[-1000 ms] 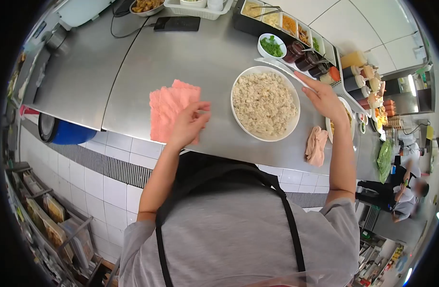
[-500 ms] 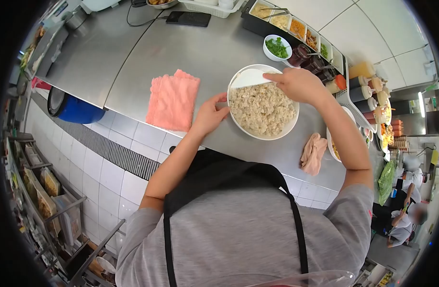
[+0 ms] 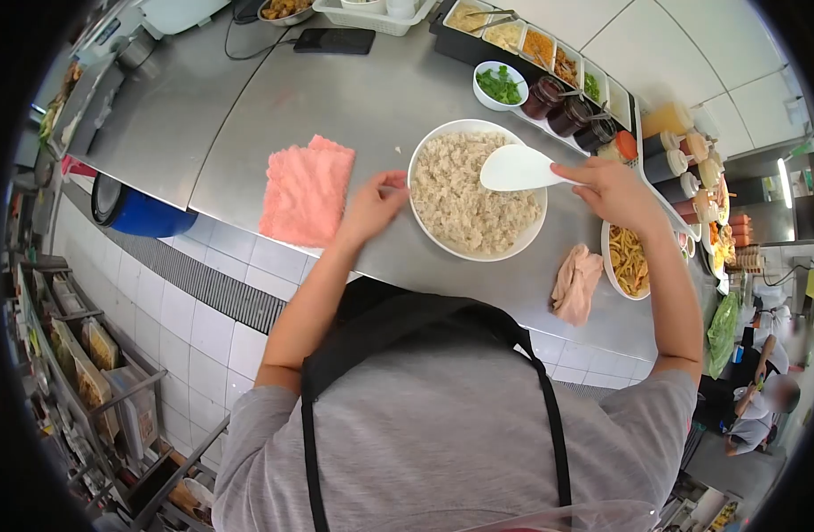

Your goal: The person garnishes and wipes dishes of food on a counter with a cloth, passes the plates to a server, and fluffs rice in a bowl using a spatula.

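Observation:
A large white bowl (image 3: pixel 424 226) full of a pale, rice-like mixture (image 3: pixel 473 208) stands near the counter's front edge. My right hand (image 3: pixel 615 191), to the right of the bowl, grips the handle of a white paddle (image 3: pixel 516 168). The paddle's broad blade lies over the upper right part of the mixture. At the bowl's left rim is my left hand (image 3: pixel 374 206), with fingers apart and nothing held; whether its fingertips touch the rim I cannot tell. A folded pink cloth (image 3: pixel 306 192) lies to the left of that hand.
Right of the bowl are a crumpled cloth (image 3: pixel 577 284) and a bowl of brown strips (image 3: pixel 629 262). Behind are a bowl of green leaves (image 3: pixel 500 85), dark jars (image 3: pixel 568 115), a topping tray (image 3: pixel 538 46) and a phone (image 3: pixel 335 41). People (image 3: pixel 762 399) stand far right.
My right hand has moved right and toward me, drawing the paddle from the bowl's back rim to its upper right. Earlier, my left hand came from over the pink cloth to the bowl's side.

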`<state>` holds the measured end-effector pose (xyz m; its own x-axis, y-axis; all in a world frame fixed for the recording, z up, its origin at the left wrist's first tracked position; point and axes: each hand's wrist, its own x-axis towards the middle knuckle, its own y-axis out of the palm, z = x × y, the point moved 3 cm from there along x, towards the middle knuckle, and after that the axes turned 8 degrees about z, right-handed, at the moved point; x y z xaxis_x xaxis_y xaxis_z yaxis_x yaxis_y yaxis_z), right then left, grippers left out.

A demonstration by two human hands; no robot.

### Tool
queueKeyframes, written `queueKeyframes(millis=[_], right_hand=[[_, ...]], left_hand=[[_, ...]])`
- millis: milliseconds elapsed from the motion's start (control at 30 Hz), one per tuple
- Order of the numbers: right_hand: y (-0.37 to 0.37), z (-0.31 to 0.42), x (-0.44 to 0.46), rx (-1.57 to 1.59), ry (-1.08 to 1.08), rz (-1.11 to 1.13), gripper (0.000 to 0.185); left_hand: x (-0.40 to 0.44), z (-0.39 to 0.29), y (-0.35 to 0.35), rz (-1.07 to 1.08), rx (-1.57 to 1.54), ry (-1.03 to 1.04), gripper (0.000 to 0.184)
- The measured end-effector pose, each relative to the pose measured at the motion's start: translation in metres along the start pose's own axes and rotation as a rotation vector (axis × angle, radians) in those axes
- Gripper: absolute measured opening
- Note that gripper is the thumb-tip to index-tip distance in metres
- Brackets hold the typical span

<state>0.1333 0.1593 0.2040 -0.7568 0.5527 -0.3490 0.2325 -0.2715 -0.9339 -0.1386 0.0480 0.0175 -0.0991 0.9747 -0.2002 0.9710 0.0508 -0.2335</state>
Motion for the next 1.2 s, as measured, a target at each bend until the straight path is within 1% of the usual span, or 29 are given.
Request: queueKeyframes(millis=[33, 67, 133, 167, 200, 267, 367, 467, 500, 567, 600, 667, 767, 867, 900, 967, 1000, 1067, 1100, 1200], right_hand=[[-0.003, -0.003, 0.0, 0.076, -0.013, 0.013, 0.043], [-0.004, -0.002, 0.004, 0.052, -0.045, -0.027, 0.042], [-0.007, 0.002, 0.026, 0.008, -0.1, -0.111, 0.04], [-0.002, 0.001, 0.043, 0.056, -0.081, -0.091, 0.039], [0.004, 0.003, 0.059, 0.101, -0.061, -0.073, 0.038], [0.01, 0.019, 0.078, 0.08, 0.049, 0.054, 0.038], [0.025, 0.046, 0.068, -0.012, -0.146, 0.037, 0.04], [0.033, 0.051, 0.037, -0.158, -0.156, 0.029, 0.045], [0.04, 0.037, 0.026, -0.197, -0.276, -0.183, 0.052], [0.036, 0.018, 0.006, -0.261, -0.245, -0.232, 0.053], [0.034, 0.01, -0.003, -0.293, -0.229, -0.26, 0.054], [0.039, -0.009, -0.01, -0.212, -0.204, -0.279, 0.05], [0.043, -0.029, -0.009, -0.056, -0.196, -0.265, 0.044], [0.022, -0.03, -0.011, 0.15, -0.023, -0.178, 0.04], [0.025, -0.031, -0.007, 0.137, 0.047, -0.181, 0.039], [0.031, -0.031, 0.006, 0.105, 0.193, -0.188, 0.038], [0.036, -0.024, 0.009, 0.089, 0.26, -0.116, 0.039], [0.051, -0.007, 0.011, 0.057, 0.379, 0.029, 0.039], [0.06, -0.001, 0.005, 0.054, 0.3, -0.086, 0.038], [0.041, 0.019, -0.019, -0.016, 0.333, -0.133, 0.038]], left_hand=[[0.008, -0.011, -0.013, -0.006, 0.071, -0.043, 0.032], [0.017, -0.016, -0.024, -0.008, 0.142, -0.088, 0.027], [0.051, -0.008, -0.032, -0.123, 0.469, 0.302, 0.022], [0.06, -0.007, -0.031, -0.178, 0.63, 0.509, 0.021], [0.063, -0.006, -0.03, -0.126, 0.729, 0.523, 0.02], [0.07, -0.007, -0.025, -0.021, 0.927, 0.548, 0.02], [0.067, -0.008, -0.023, 0.065, 0.981, 0.383, 0.018], [0.066, -0.004, -0.022, -0.026, 0.97, 0.371, 0.018], [0.066, -0.004, -0.023, -0.075, 0.892, 0.39, 0.017], [0.066, -0.005, -0.028, -0.176, 0.733, 0.427, 0.015], [0.062, -0.013, -0.027, -0.206, 0.589, 0.408, 0.014], [0.042, -0.041, -0.021, -0.258, 0.302, 0.364, 0.013], [0.021, -0.07, 0.01, -0.028, 0.35, 0.468, 0.012], [0.013, -0.086, 0.027, 0.102, 0.404, 0.516, 0.011], [0.016, -0.086, 0.029, 0.081, 0.376, 0.55, 0.012], [0.025, -0.081, 0.026, -0.014, 0.34, 0.545, 0.014], [0.032, -0.076, 0.022, -0.066, 0.319, 0.543, 0.015], [0.054, -0.056, 0.012, -0.14, 0.308, 0.454, 0.017], [0.066, -0.045, 0.005, -0.18, 0.304, 0.406, 0.018], [0.096, -0.025, -0.001, -0.032, 0.395, 0.28, 0.027]])
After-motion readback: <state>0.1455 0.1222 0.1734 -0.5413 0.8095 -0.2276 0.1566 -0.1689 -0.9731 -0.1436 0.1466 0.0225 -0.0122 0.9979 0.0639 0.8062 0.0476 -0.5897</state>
